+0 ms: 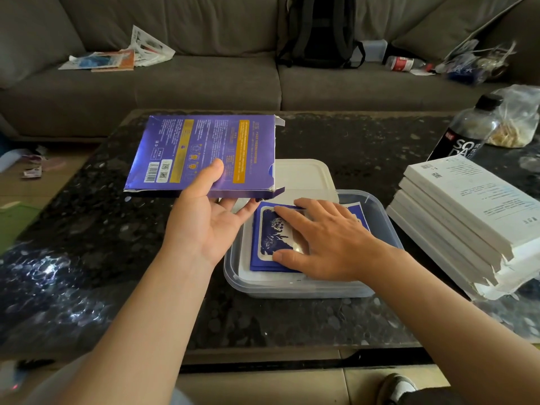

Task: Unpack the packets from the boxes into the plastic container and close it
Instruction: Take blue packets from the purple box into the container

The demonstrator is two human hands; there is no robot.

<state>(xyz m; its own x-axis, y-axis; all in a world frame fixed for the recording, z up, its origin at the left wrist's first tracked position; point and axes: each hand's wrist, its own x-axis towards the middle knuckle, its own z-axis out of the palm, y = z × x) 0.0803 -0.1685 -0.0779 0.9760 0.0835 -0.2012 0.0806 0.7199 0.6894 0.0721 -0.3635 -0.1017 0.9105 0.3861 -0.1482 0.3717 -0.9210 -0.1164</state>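
The purple box (204,150) is pinched by the left hand (204,220); packets (268,238) in the plastic container (292,289) are pressed by the flat, straight-fingered right hand (327,238).

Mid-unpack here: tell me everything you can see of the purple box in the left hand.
The purple box is a flat, glossy cardboard carton, printed face up: fine print, two yellow-orange bands, a barcode and QR codes near its left corner. Its right end is open, white-lined flaps sticking out, with a thumb notch in that edge. It is held tilted above the table, just left of the white lid. Only the left hand touches it, thumb on top, fingers beneath.
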